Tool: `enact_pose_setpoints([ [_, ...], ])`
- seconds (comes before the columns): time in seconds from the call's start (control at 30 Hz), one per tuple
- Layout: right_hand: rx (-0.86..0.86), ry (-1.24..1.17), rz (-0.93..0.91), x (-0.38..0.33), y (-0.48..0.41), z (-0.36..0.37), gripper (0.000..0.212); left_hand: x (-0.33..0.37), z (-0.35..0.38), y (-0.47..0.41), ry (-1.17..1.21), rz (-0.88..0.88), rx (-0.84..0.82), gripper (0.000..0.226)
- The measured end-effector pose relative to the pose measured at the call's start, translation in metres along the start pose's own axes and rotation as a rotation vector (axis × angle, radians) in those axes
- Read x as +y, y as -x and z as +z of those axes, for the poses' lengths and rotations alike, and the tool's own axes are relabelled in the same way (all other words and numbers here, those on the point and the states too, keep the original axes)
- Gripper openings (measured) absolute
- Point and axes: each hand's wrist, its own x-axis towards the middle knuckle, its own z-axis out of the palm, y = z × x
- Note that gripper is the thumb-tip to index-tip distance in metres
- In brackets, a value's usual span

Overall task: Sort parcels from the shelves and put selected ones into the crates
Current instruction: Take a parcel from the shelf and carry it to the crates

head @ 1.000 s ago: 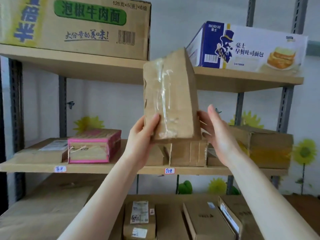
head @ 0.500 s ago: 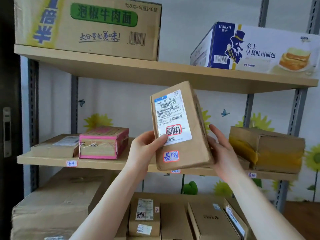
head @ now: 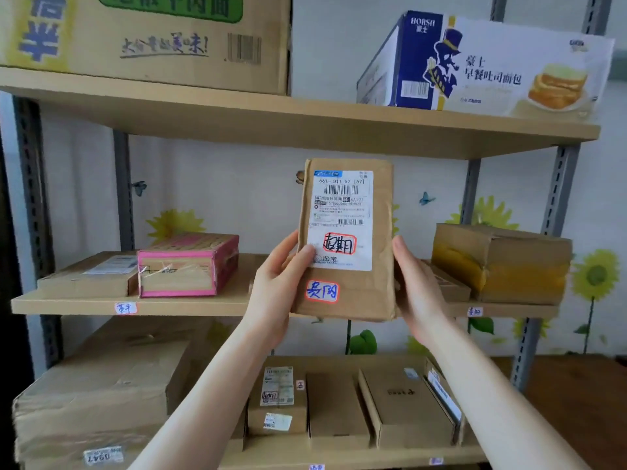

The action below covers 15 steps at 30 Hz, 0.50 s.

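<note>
One parcel in hand: a flat brown parcel (head: 349,300) is held up between the two hands, in front of the middle shelf (head: 190,305) and clear of its board.
Left hand (head: 276,293): the thumb (head: 303,254) is laid on the lower left corner of the white shipping label (head: 339,212). The other fingers are hidden behind the parcel, which is gripped at its left edge.
Right hand (head: 419,293): the hand is held nearly straight and pressed flat against the right edge. No curl round the parcel is seen.
Long axis: vertical, with most of the length standing above the fingertips.
Facing: the labelled face is turned toward the camera with its print upright. A red-ringed sticker (head: 322,291) lies just below the thumb.
Progress: judged early. The parcel is lifted and its label presented for reading. No crate is in view, so placement is left, and other parcels (head: 339,405) lie unsorted below the hands.
</note>
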Motion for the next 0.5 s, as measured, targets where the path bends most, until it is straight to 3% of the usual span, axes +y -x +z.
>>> enact_pose_setpoints([
  [0.13, 0.081, -0.041, -0.060, 0.006, 0.017, -0.012, 0.032, -0.010, 0.011, 0.001, 0.011, -0.022, -0.004, 0.034],
  [0.23, 0.298, -0.016, 0.055, 0.027, 0.049, -0.058, 0.054, -0.053, 0.047, 0.008, 0.039, -0.141, -0.126, 0.037],
  [0.27, 0.387, -0.011, 0.079, 0.034, 0.065, -0.075, 0.054, -0.072, 0.062, 0.013, 0.039, -0.202, -0.159, 0.039],
  [0.37, 0.630, 0.042, 0.147, 0.048, 0.119, -0.134, 0.026, -0.128, 0.116, 0.036, 0.061, -0.370, -0.298, 0.037],
  [0.5, 0.954, 0.195, 0.284, 0.063, 0.213, -0.207, 0.033, -0.201, 0.195, 0.096, 0.002, -0.552, -0.533, 0.026],
])
